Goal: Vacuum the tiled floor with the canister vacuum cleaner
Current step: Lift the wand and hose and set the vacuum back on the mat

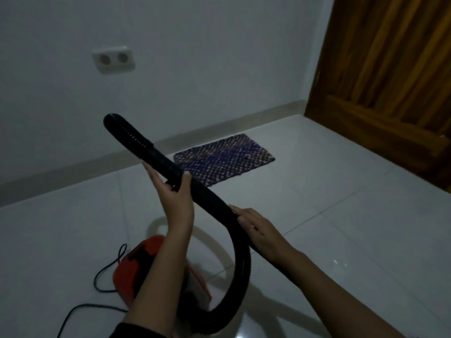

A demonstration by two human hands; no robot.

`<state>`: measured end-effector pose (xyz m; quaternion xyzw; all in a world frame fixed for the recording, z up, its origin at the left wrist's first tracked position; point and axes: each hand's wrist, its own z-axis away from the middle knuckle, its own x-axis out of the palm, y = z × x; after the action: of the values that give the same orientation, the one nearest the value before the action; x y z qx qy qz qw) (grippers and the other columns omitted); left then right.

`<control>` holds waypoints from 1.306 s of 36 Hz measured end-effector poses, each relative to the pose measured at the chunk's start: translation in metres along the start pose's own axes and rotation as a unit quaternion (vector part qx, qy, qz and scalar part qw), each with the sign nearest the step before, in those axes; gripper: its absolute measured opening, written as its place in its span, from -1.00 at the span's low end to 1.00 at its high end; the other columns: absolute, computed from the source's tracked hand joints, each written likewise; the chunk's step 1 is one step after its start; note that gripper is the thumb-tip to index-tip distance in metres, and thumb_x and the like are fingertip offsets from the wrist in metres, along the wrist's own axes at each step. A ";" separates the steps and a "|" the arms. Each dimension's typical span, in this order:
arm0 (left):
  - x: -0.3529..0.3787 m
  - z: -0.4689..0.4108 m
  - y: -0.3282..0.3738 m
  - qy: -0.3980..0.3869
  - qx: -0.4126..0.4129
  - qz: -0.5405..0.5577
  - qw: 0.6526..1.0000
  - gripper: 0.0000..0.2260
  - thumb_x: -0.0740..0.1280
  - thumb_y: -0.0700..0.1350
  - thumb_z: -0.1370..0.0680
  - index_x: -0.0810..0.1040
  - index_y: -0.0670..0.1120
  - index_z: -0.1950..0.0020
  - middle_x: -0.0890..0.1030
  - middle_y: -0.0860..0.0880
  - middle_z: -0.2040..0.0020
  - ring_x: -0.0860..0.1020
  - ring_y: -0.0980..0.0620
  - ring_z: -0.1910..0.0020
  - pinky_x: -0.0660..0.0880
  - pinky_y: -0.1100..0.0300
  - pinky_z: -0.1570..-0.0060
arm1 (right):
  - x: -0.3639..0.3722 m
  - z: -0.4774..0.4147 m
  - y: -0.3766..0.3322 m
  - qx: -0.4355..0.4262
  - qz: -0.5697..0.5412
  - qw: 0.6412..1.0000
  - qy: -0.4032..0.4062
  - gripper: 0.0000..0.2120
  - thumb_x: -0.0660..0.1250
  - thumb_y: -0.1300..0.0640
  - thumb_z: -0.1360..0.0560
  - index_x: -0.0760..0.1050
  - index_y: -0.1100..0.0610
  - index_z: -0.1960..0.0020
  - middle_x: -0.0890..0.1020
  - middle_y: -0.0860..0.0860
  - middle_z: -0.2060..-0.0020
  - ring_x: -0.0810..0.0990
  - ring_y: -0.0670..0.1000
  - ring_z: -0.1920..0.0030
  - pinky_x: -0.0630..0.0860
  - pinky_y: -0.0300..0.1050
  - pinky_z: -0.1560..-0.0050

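A red canister vacuum cleaner [136, 269] sits on the white tiled floor [341, 228] at lower left. Its black hose [136, 140] rises from the canister, loops to the right and points up and left, its open end in the air in front of the wall. My left hand [173, 193] grips the hose around its stiff upper part. My right hand [258, 230] lies against the hose lower down, fingers stretched along it. No floor nozzle shows on the hose end.
A black power cord [102, 276] trails on the floor left of the canister. A blue woven mat [224, 159] lies by the baseboard. A double wall socket [113, 59] is on the white wall. A wooden door [390, 81] stands at right.
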<state>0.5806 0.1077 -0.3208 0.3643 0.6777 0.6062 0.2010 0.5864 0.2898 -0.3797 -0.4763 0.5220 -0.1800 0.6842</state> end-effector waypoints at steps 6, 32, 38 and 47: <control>-0.038 -0.024 -0.010 0.004 -0.030 -0.002 1.000 -0.24 0.32 -0.21 -0.57 -0.09 0.16 -0.56 0.61 0.04 0.07 0.63 0.13 0.11 0.55 0.42 0.08 | 0.028 -0.051 0.005 0.215 -0.124 0.966 -0.066 -0.40 0.05 -0.24 -0.59 0.02 -0.10 -0.57 0.21 0.01 -0.51 0.19 0.03 -0.50 0.13 -0.08 -0.49; -0.076 -0.030 -0.008 -0.085 -0.016 -0.030 0.996 -0.49 0.20 -0.14 -0.63 0.11 -0.04 -0.55 0.59 0.01 0.04 0.59 0.11 -0.03 0.48 0.18 -0.20 | 0.019 -0.043 -0.010 0.081 -0.117 0.985 -0.102 0.02 0.53 0.25 -0.36 -0.11 -0.16 -0.48 0.43 0.02 -0.15 0.52 -0.20 -0.01 0.50 -0.37 0.09; -0.164 -0.034 -0.081 0.017 -0.144 -0.153 0.978 -0.66 0.26 -0.11 -0.61 0.46 -0.14 -0.37 0.59 -0.19 -0.24 0.56 -0.09 -0.22 0.44 0.02 -0.31 | 0.032 -0.059 0.003 0.089 -0.084 0.989 -0.081 0.01 0.53 0.23 -0.37 -0.10 -0.13 -0.51 0.41 0.04 -0.22 0.50 0.01 -0.13 0.46 -0.23 0.02; -0.211 -0.030 -0.156 0.074 -0.277 -0.253 0.924 -0.70 0.30 -0.13 -0.58 0.56 -0.26 -0.25 0.58 -0.22 -0.24 0.51 -0.15 -0.25 0.39 0.09 -0.24 | 0.056 -0.088 0.011 0.084 -0.082 0.990 -0.082 -0.02 0.50 0.26 -0.40 -0.08 -0.14 -0.54 0.34 -0.30 -0.15 0.39 -0.13 -0.21 0.39 -0.41 0.04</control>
<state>0.6579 -0.0684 -0.5019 0.0649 0.5654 0.7238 0.3901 0.5277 0.2128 -0.4194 -0.4714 0.4064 -0.2386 0.7454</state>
